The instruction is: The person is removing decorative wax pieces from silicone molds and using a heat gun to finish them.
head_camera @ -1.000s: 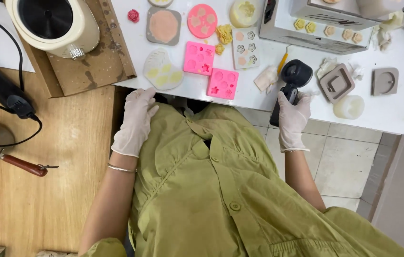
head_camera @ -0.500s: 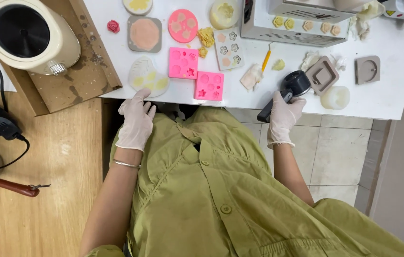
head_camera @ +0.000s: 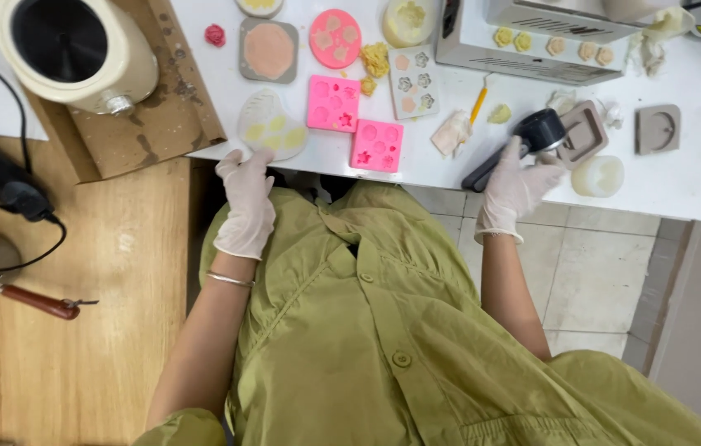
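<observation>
At the tabletop (head_camera: 681, 186) edge, our right hand (head_camera: 516, 188) wrapped its fingers around the black heat gun (head_camera: 524, 142), long axis toward 2 o'clock; our left hand (head_camera: 246, 202) rested spread, well apart.

Gloved left hand (head_camera: 247, 206) lies flat with straight fingers; gloved right hand (head_camera: 516, 188) is curled closed.

Black heat gun (head_camera: 524, 144): lying tilted on white table edge, nozzle toward grey square mould.

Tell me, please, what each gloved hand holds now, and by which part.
The right hand holds the black heat gun by its handle. The left hand holds nothing; its fingers rest at the white table edge.
</observation>
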